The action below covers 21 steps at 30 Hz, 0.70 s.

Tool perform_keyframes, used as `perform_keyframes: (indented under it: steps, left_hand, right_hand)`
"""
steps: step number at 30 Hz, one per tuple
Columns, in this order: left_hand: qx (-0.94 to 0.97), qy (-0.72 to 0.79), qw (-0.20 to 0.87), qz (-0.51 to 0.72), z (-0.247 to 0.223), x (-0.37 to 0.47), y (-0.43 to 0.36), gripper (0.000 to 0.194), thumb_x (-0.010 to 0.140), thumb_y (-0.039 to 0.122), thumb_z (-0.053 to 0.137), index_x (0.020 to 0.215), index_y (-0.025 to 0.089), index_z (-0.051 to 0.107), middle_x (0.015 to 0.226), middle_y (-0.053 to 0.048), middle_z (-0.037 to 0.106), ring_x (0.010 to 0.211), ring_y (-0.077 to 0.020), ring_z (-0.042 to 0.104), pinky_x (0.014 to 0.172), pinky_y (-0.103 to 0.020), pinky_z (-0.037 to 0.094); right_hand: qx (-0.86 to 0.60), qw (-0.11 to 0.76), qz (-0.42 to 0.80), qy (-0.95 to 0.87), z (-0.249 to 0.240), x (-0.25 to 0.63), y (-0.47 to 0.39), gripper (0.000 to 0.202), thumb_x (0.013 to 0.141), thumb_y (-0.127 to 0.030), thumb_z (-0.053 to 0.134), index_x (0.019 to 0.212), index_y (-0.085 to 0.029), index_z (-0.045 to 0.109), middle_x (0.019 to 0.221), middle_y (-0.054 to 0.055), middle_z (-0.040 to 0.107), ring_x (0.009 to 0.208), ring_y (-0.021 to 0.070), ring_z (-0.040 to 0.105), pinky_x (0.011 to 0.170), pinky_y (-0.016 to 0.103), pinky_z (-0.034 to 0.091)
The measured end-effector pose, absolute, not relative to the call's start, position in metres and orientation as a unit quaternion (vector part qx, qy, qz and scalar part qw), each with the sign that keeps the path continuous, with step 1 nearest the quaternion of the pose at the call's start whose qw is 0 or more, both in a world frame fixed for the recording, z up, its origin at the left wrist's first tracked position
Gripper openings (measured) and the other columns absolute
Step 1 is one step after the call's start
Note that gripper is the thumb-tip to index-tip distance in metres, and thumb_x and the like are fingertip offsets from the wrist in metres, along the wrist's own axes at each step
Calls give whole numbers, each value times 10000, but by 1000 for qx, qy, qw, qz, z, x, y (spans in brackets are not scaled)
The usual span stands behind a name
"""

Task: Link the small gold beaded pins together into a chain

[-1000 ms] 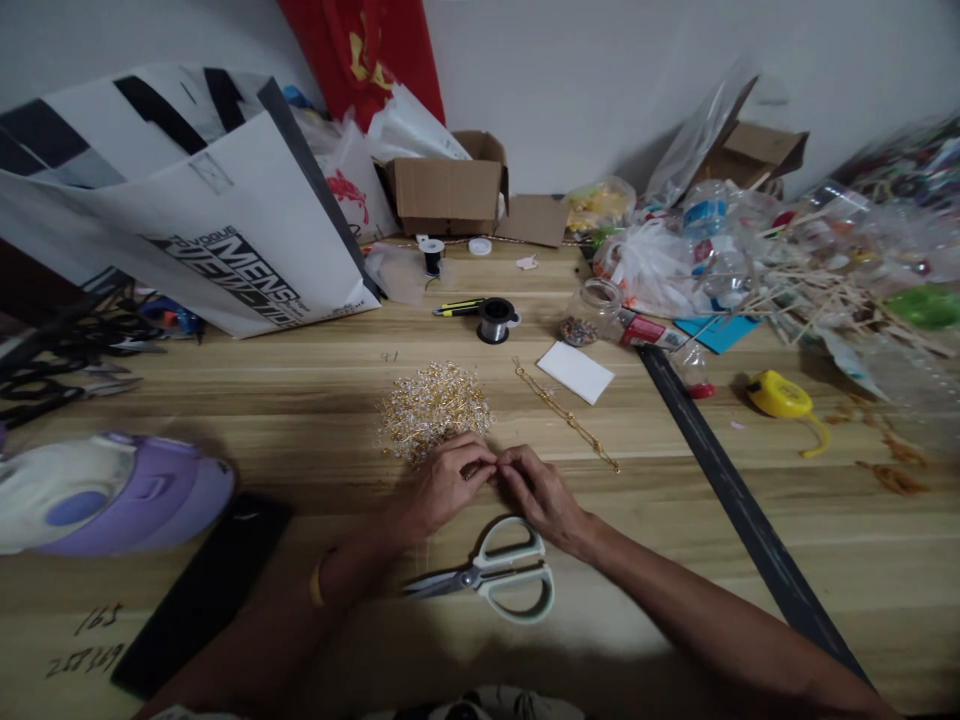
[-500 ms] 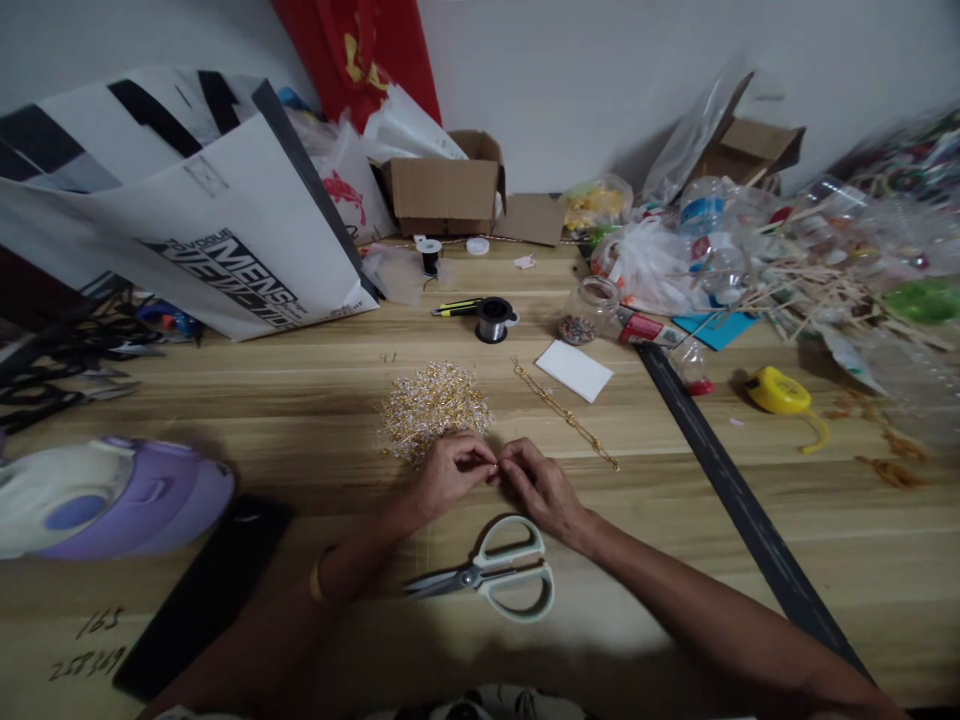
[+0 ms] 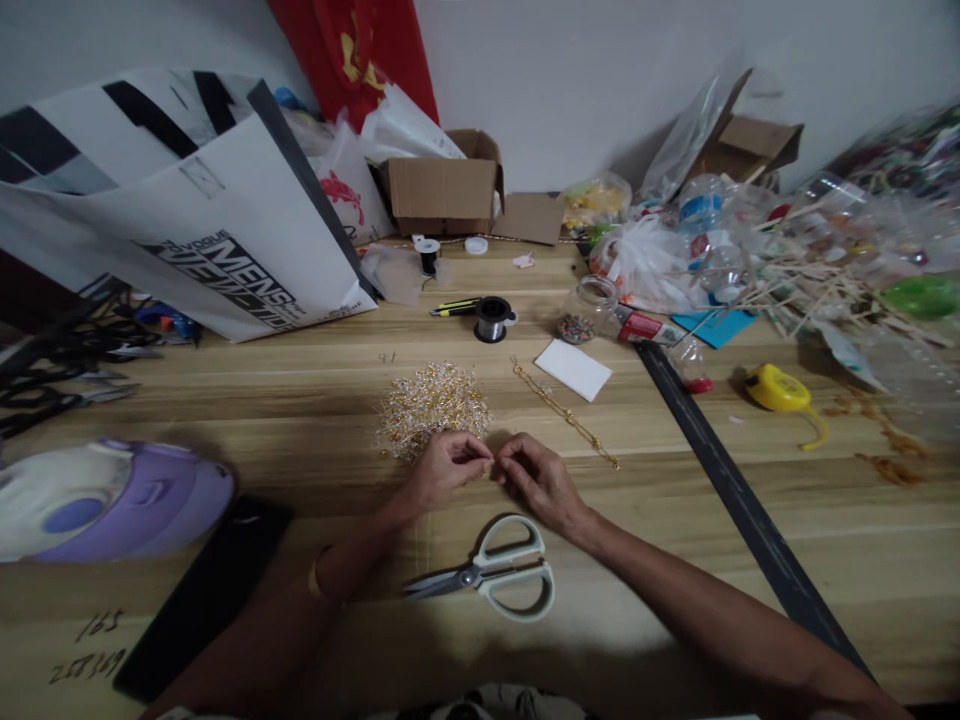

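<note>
My left hand (image 3: 450, 468) is pinched closed at the near edge of a pile of gold and clear beaded pieces (image 3: 433, 400). Just right of it, my right hand (image 3: 541, 482) is also pinched, its fingertips almost meeting the left ones. Whatever lies between the fingertips is too small to make out. Scissors with pale handles (image 3: 517, 572) rest on the wooden table below my hands, blades pointing left. A gold chain (image 3: 562, 412) lies to the upper right of my right hand, beside a folded white paper (image 3: 574, 370).
Beyond the pile are a wire spool (image 3: 492, 320), a jar of beads (image 3: 589, 312) and a cardboard box (image 3: 442, 190). A black strip (image 3: 735, 490) and yellow tape measure (image 3: 778, 388) lie right. At left are a purple-and-white object (image 3: 142, 500) and a dark flat object (image 3: 206, 595).
Both hands have shifted very slightly, the fingertips staying close together. The pile, chain and scissors look unmoved.
</note>
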<state>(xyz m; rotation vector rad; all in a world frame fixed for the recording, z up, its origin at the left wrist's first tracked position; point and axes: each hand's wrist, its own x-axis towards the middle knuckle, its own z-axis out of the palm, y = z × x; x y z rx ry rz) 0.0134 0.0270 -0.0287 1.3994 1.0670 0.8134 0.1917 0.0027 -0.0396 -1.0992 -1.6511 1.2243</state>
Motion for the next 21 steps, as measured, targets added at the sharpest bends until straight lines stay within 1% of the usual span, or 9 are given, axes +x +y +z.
perform_keyframes:
  steps: [5, 10, 16, 21]
  left_hand:
    - [590, 460, 567, 345, -31, 13, 29, 160, 653, 244, 716, 713, 106, 662, 677, -35, 661, 634, -119, 591, 617, -217, 464]
    - [584, 459, 576, 341, -30, 13, 29, 171, 652, 251, 721, 718, 105, 661, 686, -39, 665, 638, -121, 595, 629, -225, 466]
    - [577, 459, 582, 343, -33, 13, 30, 205, 640, 278, 731, 728, 106, 664, 692, -40, 663, 641, -124, 596, 620, -224, 465]
    - [583, 455, 581, 341, -32, 12, 30, 196, 640, 278, 732, 718, 111, 667, 684, -34, 660, 632, -115, 586, 615, -218, 456]
  right_hand:
    - [-429, 408, 530, -607, -42, 191, 4, 243, 866, -406, 537, 847, -164, 551, 659, 12, 584, 552, 106, 528, 506, 212, 451]
    - [-411, 432, 584, -552, -41, 190, 6, 247, 839, -402, 583, 856, -158, 553, 627, 5, 592, 546, 102, 543, 497, 206, 458]
    - [-403, 440, 600, -533, -37, 189, 7, 268, 794, -405, 638, 871, -161, 559, 625, 1, 602, 553, 105, 564, 482, 203, 463]
    - [-413, 439, 601, -525, -36, 190, 7, 264, 775, -406, 653, 833, -158, 579, 612, -2, 597, 540, 104, 559, 486, 208, 467]
